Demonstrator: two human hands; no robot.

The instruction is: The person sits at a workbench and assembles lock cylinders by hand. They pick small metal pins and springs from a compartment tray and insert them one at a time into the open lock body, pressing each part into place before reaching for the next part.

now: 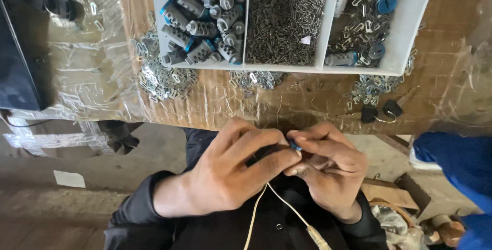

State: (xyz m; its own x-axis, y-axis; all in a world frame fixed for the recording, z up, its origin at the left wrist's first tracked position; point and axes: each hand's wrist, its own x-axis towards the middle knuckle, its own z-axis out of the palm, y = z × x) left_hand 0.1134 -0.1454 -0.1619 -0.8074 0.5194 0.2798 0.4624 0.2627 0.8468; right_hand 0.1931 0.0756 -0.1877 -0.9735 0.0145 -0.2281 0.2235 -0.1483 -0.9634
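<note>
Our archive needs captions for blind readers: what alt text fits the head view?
Two hands, left hand and right hand, pinch a small blue part together above a dark lap. Beyond, on a cardboard-covered bench, a white divided tray holds grey cylinders and small metal clips.

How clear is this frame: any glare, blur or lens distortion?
Head view: plastic sheet at left glares; both hands and the white tray look sharp; wide lens bows the table edge; the blue part pinched between them is too small to identify.
</note>
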